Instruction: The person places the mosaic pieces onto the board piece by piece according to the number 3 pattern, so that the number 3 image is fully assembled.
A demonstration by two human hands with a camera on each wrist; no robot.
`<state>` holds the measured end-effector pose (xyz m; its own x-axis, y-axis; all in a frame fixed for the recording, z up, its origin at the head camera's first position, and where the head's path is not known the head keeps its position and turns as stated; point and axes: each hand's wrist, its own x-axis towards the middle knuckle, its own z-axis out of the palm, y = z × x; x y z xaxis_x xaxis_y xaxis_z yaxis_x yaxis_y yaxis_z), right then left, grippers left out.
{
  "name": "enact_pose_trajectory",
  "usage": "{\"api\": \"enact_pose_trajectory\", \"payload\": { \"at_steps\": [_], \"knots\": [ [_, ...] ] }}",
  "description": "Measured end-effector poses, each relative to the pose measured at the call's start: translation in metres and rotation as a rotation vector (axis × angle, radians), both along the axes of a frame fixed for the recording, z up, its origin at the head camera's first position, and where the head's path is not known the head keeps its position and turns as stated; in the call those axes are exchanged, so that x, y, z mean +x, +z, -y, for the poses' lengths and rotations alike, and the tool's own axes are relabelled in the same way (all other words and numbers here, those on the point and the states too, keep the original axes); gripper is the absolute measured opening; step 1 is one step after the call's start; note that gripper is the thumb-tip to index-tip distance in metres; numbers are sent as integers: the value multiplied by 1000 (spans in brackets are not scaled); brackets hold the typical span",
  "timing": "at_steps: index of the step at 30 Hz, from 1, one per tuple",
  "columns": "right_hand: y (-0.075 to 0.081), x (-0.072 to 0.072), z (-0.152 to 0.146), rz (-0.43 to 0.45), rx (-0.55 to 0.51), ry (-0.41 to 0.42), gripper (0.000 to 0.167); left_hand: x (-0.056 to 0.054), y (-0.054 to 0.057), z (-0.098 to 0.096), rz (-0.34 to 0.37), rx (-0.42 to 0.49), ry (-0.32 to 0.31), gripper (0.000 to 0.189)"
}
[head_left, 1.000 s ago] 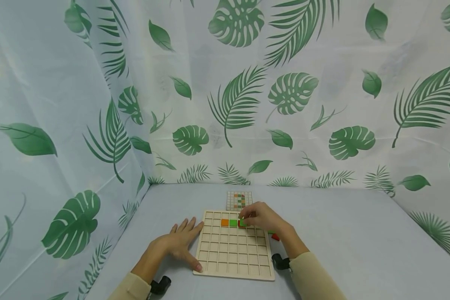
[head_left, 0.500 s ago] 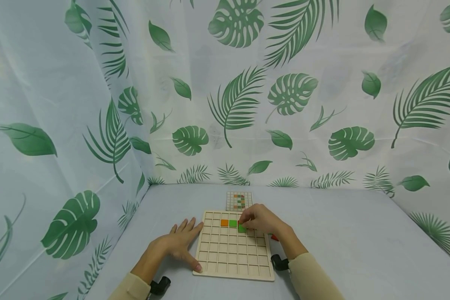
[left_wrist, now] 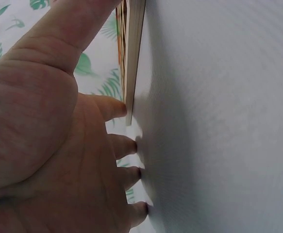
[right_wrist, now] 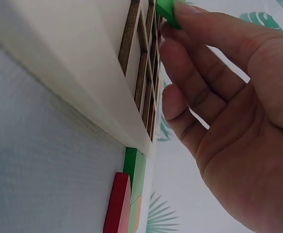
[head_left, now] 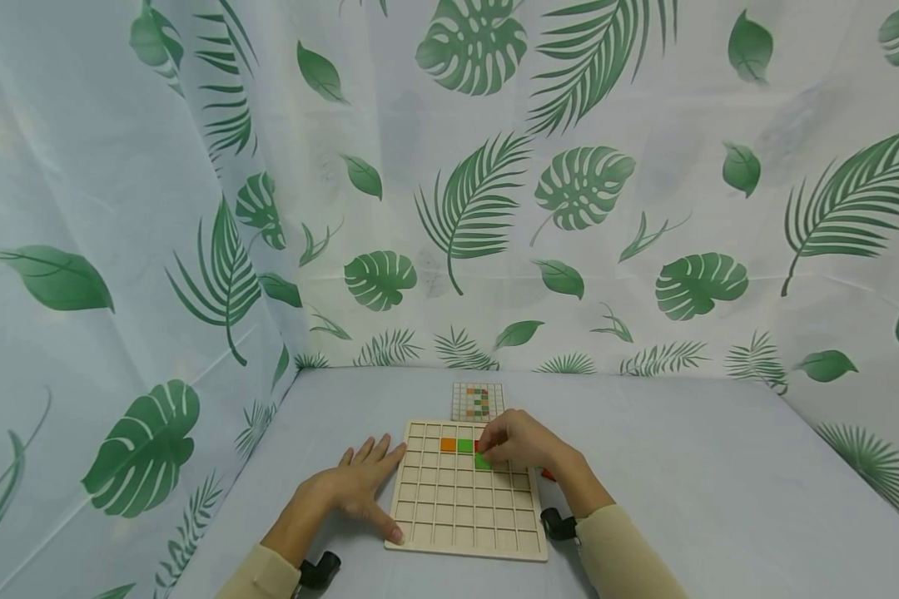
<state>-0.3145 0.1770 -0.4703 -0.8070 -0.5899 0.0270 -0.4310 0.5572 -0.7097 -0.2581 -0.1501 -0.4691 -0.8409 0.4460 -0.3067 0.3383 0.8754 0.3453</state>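
My right hand pinches a green square tile between thumb and fingers, at a cell of the wooden grid board. In the right wrist view this green tile is tilted against the board's dividers. One row farther back sit an orange tile, another green tile and a red tile, the last mostly behind my fingers. My left hand lies spread at the board's left side. Its thumb rests on the near left corner, and its fingertips touch the tablecloth.
Behind the board lies a small pattern card with a coloured grid design. Loose tiles lie beside the board's right edge, among them a red tile and a green tile. Leaf-printed cloth hangs around the table.
My right hand has brought the green tile from over the red tile toward me and down to the cell one row nearer. The left hand has stayed still.
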Motion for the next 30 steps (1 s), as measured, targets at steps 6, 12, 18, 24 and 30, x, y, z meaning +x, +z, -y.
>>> {"api": "enact_pose_trajectory", "payload": {
  "at_steps": [6,12,18,24,30],
  "knots": [
    [-1,1,1,9,26,-21,11,1,0,0,0,-3,1,141],
    [1,2,0,25,55,-32,14,1,1,-1,-5,-11,0,142],
    [1,2,0,19,57,-41,15,1,1,-2,-7,-10,-1,142],
    [-1,2,0,10,56,-36,14,2,0,-2,-4,-15,0,143],
    [-1,1,-1,7,54,-33,13,2,0,-2,-3,-15,-5,143]
  ]
}}
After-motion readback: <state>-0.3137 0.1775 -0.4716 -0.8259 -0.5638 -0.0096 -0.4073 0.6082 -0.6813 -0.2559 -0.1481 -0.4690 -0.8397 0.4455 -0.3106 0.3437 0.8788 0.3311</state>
